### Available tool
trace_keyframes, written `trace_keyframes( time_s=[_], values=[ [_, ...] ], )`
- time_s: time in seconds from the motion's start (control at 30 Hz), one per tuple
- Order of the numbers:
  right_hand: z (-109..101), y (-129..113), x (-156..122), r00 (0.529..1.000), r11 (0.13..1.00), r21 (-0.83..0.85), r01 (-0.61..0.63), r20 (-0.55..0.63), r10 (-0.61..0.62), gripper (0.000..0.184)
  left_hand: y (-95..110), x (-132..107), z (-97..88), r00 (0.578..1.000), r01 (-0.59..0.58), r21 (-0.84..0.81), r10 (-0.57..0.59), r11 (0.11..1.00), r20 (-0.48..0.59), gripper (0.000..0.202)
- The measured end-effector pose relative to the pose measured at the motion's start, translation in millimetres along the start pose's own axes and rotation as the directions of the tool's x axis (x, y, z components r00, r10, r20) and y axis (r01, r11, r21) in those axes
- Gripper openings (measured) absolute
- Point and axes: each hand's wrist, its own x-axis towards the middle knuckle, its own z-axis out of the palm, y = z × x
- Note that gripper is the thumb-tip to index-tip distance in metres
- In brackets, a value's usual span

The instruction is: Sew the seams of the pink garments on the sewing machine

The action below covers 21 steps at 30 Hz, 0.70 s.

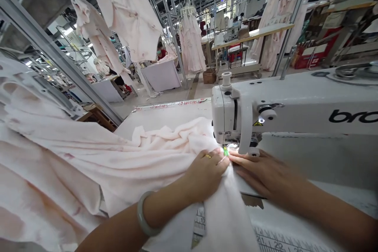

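Note:
Pale pink fabric (pixel 124 157) lies bunched on the sewing table and spills toward me on the left. My left hand (pixel 205 173), with a ring and a grey-green bangle on the wrist, presses flat on the fabric just left of the needle, fingers together. My right hand (pixel 262 173) lies flat with fingers stretched toward the presser foot (pixel 226 150), resting on the fabric's edge. The white sewing machine (pixel 295 106) stands over both hands, its head directly above the fingertips.
A ruler strip (pixel 274 242) is printed along the table's near edge. Pink garments (pixel 191 39) hang from overhead rails. Other work tables (pixel 161 75) and a seated person in red (pixel 161 52) are farther back. A metal frame post (pixel 59 59) runs diagonally at left.

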Motion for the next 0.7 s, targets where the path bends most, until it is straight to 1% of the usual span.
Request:
trace_keyframes(
  time_s=[0.1,0.23,0.33,0.4,0.43,0.5,0.57,0.6,0.67,0.7],
  values=[
    [0,3,-2,0.999,0.999,-0.041,-0.026,0.044,0.028,0.046,-5,6,-1.9,1.000,0.009,-0.030,-0.008,1.000,0.017,0.033],
    [2,7,-1,0.997,0.998,-0.007,-0.059,0.054,0.059,0.044,-7,9,-2.4,0.999,0.023,-0.080,-0.020,0.997,0.030,0.033],
    [1,8,5,0.996,0.996,0.034,-0.080,0.051,0.078,0.042,-6,9,-7.5,0.995,0.053,-0.110,-0.043,0.993,0.092,0.036],
    [-5,1,9,0.996,0.995,0.045,-0.085,0.047,0.082,0.041,-2,4,-13.9,0.990,0.084,-0.118,-0.069,0.990,0.124,0.040],
    [-10,-6,9,0.995,0.995,0.048,-0.090,0.045,0.088,0.041,2,-1,-17.5,0.988,0.110,-0.114,-0.095,0.987,0.125,0.042],
    [-21,-29,0,0.993,0.993,0.048,-0.111,0.038,0.110,0.039,16,-16,-23.9,0.978,0.189,-0.100,-0.179,0.977,0.103,0.049],
    [-26,-60,-24,0.986,0.985,0.057,-0.164,0.017,0.163,0.033,33,-37,-27.3,0.959,0.279,-0.108,-0.271,0.954,0.078,0.056],
    [-25,-77,-41,0.968,0.963,0.114,-0.246,-0.015,0.249,0.033,43,-49,-27.3,0.949,0.313,-0.125,-0.306,0.941,0.075,0.061],
    [-12,-111,-81,0.918,0.896,0.248,-0.369,-0.050,0.392,0.037,58,-70,-24.4,0.935,0.352,-0.172,-0.340,0.920,0.098,0.066],
    [-2,-127,-101,0.877,0.861,0.310,-0.403,-0.140,0.460,0.033,63,-78,-22.0,0.931,0.364,-0.192,-0.347,0.911,0.116,0.065]
  ],
)
